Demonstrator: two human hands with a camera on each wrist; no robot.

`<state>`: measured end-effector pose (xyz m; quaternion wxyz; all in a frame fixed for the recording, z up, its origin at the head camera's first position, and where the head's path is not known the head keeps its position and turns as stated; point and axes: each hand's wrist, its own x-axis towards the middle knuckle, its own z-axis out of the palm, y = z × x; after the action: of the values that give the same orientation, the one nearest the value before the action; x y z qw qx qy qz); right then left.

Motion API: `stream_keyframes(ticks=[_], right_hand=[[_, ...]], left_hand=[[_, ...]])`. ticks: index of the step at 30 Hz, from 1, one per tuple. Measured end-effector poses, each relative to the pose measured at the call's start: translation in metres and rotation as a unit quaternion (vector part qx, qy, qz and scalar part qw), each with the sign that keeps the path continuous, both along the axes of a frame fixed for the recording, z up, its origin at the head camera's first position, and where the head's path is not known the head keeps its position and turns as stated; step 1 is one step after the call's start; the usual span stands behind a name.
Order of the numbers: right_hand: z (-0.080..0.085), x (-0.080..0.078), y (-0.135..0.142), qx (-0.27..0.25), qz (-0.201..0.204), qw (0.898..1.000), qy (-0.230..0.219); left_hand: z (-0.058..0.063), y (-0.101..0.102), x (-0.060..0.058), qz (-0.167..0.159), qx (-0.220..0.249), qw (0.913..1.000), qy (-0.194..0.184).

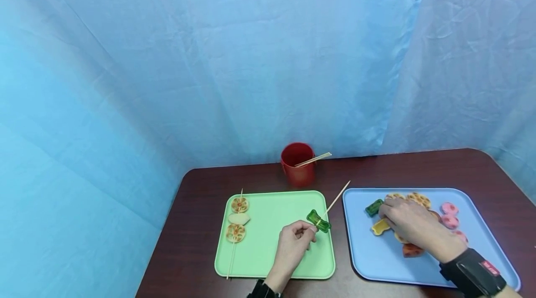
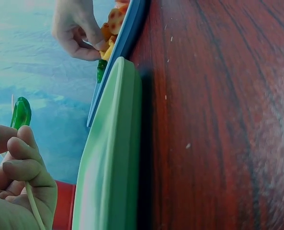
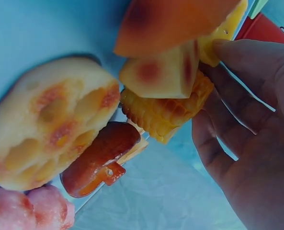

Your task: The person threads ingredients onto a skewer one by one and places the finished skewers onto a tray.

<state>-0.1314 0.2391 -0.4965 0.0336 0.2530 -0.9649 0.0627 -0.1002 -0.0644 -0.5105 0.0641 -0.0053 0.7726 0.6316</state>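
My left hand point(image 1: 293, 244) holds a thin wooden skewer point(image 1: 337, 198) over the right side of the green tray. A toy green pepper piece point(image 1: 318, 221) is threaded on it near my fingertips, the pointed end sticking out beyond. In the left wrist view, the skewer's lower end point(image 2: 34, 206) passes through my curled fingers. Over the blue tray, my right hand point(image 1: 412, 221) pinches a toy yellow pepper piece point(image 1: 380, 227) between thumb and fingers. In the right wrist view, a toy corn piece point(image 3: 168, 112) lies close beside these fingers, below an orange piece point(image 3: 175, 21).
A finished-looking skewer with lotus root slices point(image 1: 236, 233) and a pale piece point(image 1: 239, 219) lies on the green tray point(image 1: 276, 205). The blue tray point(image 1: 364, 265) bears another green pepper piece point(image 1: 374, 208) and pink pieces point(image 1: 450, 221). Behind stands a red cup point(image 1: 299, 177) with skewers.
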Motion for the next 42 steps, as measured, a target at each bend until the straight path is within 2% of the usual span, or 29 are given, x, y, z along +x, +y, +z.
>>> stream_keyframes(ticks=[11, 18, 22, 25, 31, 35, 42], right_hand=[[0.005, 0.003, -0.003, -0.072, -0.027, 0.997, -0.021], [0.012, 0.003, -0.008, -0.142, -0.068, 0.987, -0.034], [0.017, 0.003, -0.010, -0.195, -0.096, 0.974, -0.062], [0.021, 0.003, -0.010, -0.238, -0.125, 0.960, -0.080], [0.027, 0.003, -0.014, -0.305, -0.180, 0.931, -0.083], [0.026, 0.001, -0.019, -0.323, -0.190, 0.926, -0.047], [0.027, -0.002, -0.028, -0.356, -0.207, 0.911, -0.029]], left_hand=[[0.002, -0.001, 0.000, 0.001, 0.008, 1.0000, -0.002], [0.002, -0.002, 0.001, 0.002, 0.010, 0.9999, -0.007], [-0.001, -0.003, 0.001, 0.002, 0.008, 0.9999, -0.007], [-0.002, -0.004, 0.002, -0.002, 0.007, 0.9999, -0.008], [-0.002, -0.003, 0.002, -0.011, 0.006, 0.9999, -0.004], [-0.001, -0.002, 0.003, -0.020, 0.003, 0.9998, -0.002], [-0.001, -0.001, 0.005, -0.038, -0.002, 0.9993, -0.004]])
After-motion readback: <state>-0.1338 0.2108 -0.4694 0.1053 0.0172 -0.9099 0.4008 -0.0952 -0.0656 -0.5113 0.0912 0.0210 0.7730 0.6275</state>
